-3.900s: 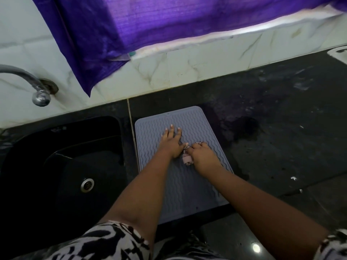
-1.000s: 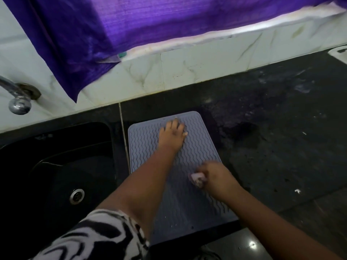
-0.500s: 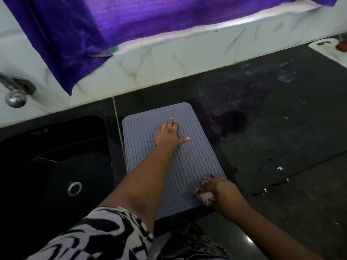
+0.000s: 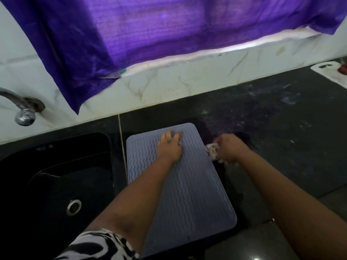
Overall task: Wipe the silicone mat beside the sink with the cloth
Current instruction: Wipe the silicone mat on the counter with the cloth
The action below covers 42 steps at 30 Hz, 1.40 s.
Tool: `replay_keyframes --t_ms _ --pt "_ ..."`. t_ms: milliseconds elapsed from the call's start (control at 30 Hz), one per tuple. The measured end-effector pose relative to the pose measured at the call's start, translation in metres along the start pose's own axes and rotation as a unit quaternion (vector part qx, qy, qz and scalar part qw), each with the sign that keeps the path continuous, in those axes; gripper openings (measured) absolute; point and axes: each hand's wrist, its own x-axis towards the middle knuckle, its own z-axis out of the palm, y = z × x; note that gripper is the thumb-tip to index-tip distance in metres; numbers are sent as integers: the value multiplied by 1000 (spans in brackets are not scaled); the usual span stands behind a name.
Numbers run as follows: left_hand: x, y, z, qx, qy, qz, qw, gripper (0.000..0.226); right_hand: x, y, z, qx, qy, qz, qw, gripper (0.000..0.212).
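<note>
A grey-blue silicone mat (image 4: 189,199) with a wavy ribbed surface lies on the black counter, just right of the sink (image 4: 56,184). My left hand (image 4: 170,145) rests flat on the mat's far part, fingers spread toward the wall. My right hand (image 4: 229,147) grips a small bunched pale cloth (image 4: 212,152) at the mat's right edge, near the far right corner. Most of the cloth is hidden inside the fist.
A chrome tap (image 4: 22,109) juts from the tiled wall over the black sink with its round drain (image 4: 73,206). A purple curtain (image 4: 150,34) hangs above. The dark counter (image 4: 291,137) has pale smears; a white board (image 4: 332,72) lies at the far right.
My right hand has carried the cloth from the mat's near right corner up along the right edge to the far part. The left hand stays pressed on the mat.
</note>
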Motion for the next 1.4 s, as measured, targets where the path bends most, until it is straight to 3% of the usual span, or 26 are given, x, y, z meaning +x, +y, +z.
replay_keyframes --t_ms 133,200,267,400,533,700,800,867,967,1067,1133,1233,1400 --pt "45 -5 -1 2 -20 42 999 56 92 -40 -8 31 134 -88 987 7" --pt "60 -13 10 22 -25 67 997 57 132 -50 6 39 134 -106 985 11" --pt "64 -16 25 31 -1 55 998 57 155 -48 33 -27 101 -117 988 22" --pt "66 -19 36 21 20 50 998 56 166 -35 60 -108 147 -164 969 33" --pt "66 -18 34 18 0 49 999 56 135 -23 58 -111 100 -131 980 28" --pt "63 -17 33 3 4 39 999 55 32 14 82 -110 75 -141 981 25" --pt "64 -16 32 -1 -10 36 999 55 8 10 72 -169 -11 -95 981 29" --pt "62 -14 29 9 -23 32 999 55 24 -7 50 -148 -36 -62 986 30" --pt "58 -8 22 -3 -27 40 999 58 69 -21 37 -84 52 -72 993 15" --pt "33 4 29 -12 33 92 995 61 91 -15 60 -91 97 -113 985 19" --pt "17 11 43 -5 3 77 997 61 84 1 79 -96 129 -140 977 22" --pt "13 16 52 -19 -14 27 999 59 52 15 93 -82 139 -148 976 24" --pt "9 20 53 -26 11 17 999 59 -61 49 131 -54 144 -130 980 33"
